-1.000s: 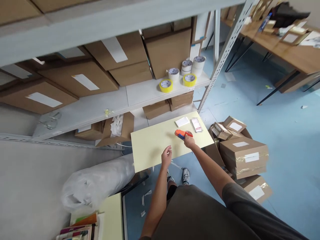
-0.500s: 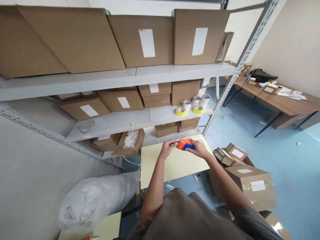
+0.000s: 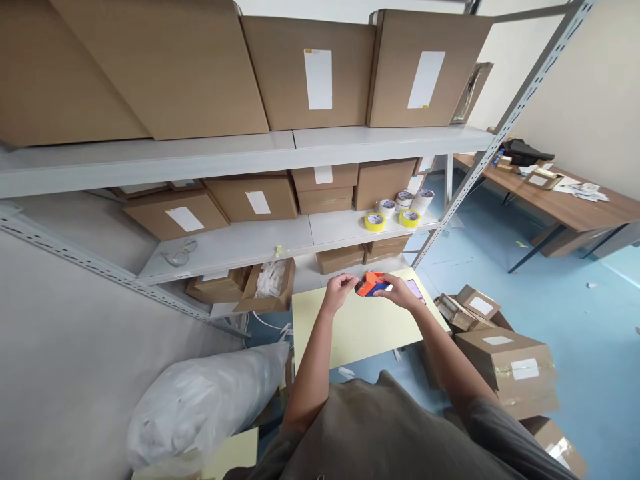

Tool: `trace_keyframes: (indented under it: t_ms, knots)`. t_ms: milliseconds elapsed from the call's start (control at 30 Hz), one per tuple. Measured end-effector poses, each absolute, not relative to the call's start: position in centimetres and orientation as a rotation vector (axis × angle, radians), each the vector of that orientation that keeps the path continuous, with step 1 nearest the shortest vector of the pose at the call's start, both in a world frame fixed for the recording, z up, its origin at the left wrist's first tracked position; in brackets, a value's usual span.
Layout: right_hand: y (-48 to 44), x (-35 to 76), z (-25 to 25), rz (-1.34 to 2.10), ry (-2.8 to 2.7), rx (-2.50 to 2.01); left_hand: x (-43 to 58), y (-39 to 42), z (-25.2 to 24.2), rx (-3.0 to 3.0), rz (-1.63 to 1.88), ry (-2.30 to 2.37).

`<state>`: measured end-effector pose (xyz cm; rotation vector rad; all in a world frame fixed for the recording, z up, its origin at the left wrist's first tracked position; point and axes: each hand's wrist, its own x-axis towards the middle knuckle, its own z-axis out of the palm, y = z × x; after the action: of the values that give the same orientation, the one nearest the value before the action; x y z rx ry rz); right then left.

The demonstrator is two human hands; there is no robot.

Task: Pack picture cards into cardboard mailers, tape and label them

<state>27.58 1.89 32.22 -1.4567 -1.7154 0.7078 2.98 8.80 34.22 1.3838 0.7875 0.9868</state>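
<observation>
An orange and blue tape dispenser (image 3: 369, 285) is held above the pale yellow tabletop (image 3: 360, 330). My right hand (image 3: 399, 292) is wrapped round its right end. Close to the dispenser's left end, my left hand (image 3: 340, 291) has thumb and fingers pinched together. Whatever may be between those fingertips is too small to make out. A phone with a lit screen (image 3: 415, 291) lies on the tabletop beyond my right wrist.
Ahead stands a metal shelf (image 3: 240, 157) with cardboard boxes and several tape rolls (image 3: 375, 221). To the left lies a stuffed plastic bag (image 3: 200, 400). Boxes (image 3: 520, 370) are piled on the floor at right, and a brown desk (image 3: 565, 203) stands farther back.
The view has shifted, so the shelf appears farther right. The tape dispenser has turned slightly in my right hand, and more of the phone shows. My left hand stays pinched near the dispenser.
</observation>
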Motion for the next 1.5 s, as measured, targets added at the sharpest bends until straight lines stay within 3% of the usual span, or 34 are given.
trace_keyframes:
  t_ms: [233,767,1267,1500]
  knots:
    - [2.7,25.7,31.6,0.838,-1.617,-1.421,1.0,9.3,34.5,1.38,0.928,0.78]
    - [2.2,24.1,33.1,0.793,-1.646,-1.456,-0.8,9.9,34.1,1.264,0.956,0.857]
    - [3.0,23.6,34.0,0.803,-1.768,-1.518,-1.3,7.8,33.8,1.609,1.363,1.173]
    - [4.0,24.6,31.7,0.437,-1.81,-1.567,-0.2,8.3,32.8,1.655,1.333,1.156]
